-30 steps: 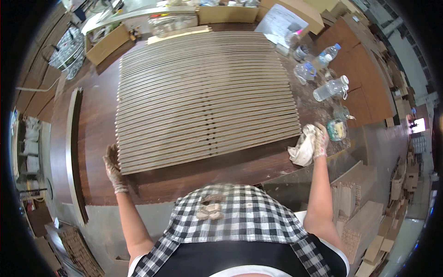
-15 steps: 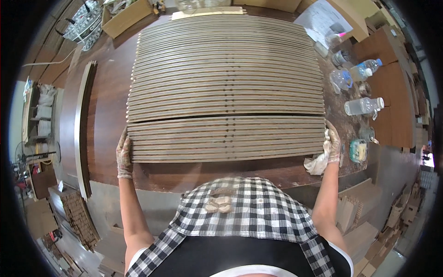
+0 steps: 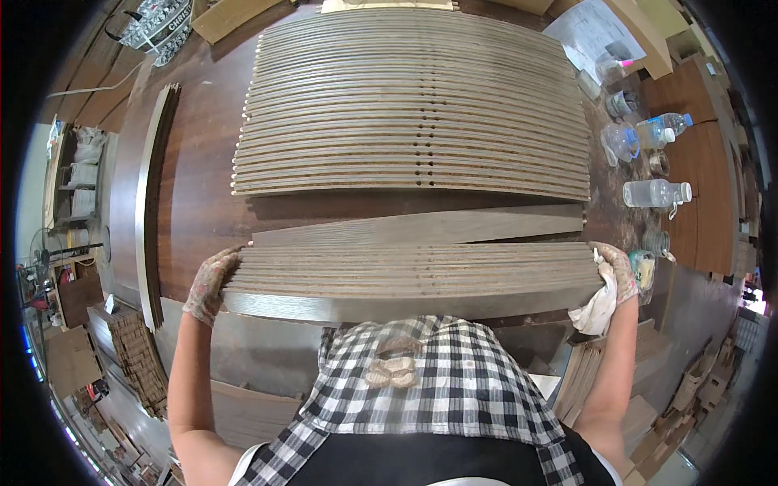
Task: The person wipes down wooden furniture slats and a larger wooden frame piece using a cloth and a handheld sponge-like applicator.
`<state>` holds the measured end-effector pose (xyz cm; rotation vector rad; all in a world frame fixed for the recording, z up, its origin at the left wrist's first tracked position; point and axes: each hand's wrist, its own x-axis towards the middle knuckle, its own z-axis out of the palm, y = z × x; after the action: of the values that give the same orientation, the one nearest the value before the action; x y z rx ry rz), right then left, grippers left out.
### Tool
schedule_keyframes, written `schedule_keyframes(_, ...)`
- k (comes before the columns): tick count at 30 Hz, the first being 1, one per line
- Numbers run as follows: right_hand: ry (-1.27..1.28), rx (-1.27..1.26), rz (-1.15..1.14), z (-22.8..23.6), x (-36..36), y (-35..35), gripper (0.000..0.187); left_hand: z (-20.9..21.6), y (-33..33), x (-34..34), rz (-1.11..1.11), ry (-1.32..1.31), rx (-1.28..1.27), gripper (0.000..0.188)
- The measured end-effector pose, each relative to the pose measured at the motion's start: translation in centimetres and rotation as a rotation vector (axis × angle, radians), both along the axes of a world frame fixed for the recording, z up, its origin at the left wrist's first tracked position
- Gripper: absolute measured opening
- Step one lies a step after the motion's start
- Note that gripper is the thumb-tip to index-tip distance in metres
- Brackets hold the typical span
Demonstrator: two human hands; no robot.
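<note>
A bundle of narrow grey-brown wooden boards (image 3: 405, 306) spans the space between my two gloved hands at the table's near edge. My left hand (image 3: 212, 283) is closed against its left end, and my right hand (image 3: 616, 271) grips its right end. A crumpled white cloth (image 3: 598, 308) hangs from my right hand. Just behind the bundle, a single board (image 3: 365, 233) lies flat-faced and aslant. Farther back, a wide row of similar boards (image 3: 340, 146) stands packed on edge, with dark holes near the middle and small pegs along the left ends.
The brown table (image 3: 198, 154) carries a few long strips (image 3: 154, 211) at its left. Several plastic bottles (image 3: 652, 193) stand along the right side, near a paper sheet (image 3: 596, 40). A patterned basket (image 3: 162, 31) sits far left. Stacked boards (image 3: 130, 356) lie beyond the table.
Both hands have drawn the front bundle toward me, away from the larger row, and tipped it so its near face shows. One board now lies separately behind it.
</note>
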<state>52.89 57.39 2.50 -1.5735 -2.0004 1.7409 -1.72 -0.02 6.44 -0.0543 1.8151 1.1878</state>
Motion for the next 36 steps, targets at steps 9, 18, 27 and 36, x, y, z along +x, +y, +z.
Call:
schedule_keyframes(9,-0.259,0.517,0.786,-0.9,-1.7,3.6,0.022,-3.3,-3.3,-1.0,0.010,-0.107,-0.148,0.037)
schedule_keyframes(18,-0.355,0.679,0.942,-2.0,-1.6,5.0,0.022,-1.3,-0.6,-0.2,-0.179,0.013,-0.382,0.050)
schedule_keyframes(27,-0.322,0.131,0.149,0.7,-1.5,9.1,0.032,0.2,1.5,-2.3,-0.113,0.257,-0.306,0.043)
schedule_keyframes(36,-0.132,0.055,0.237,-2.8,-4.1,9.3,0.032,-2.0,3.4,-3.0,-0.203,0.214,-0.174,0.026)
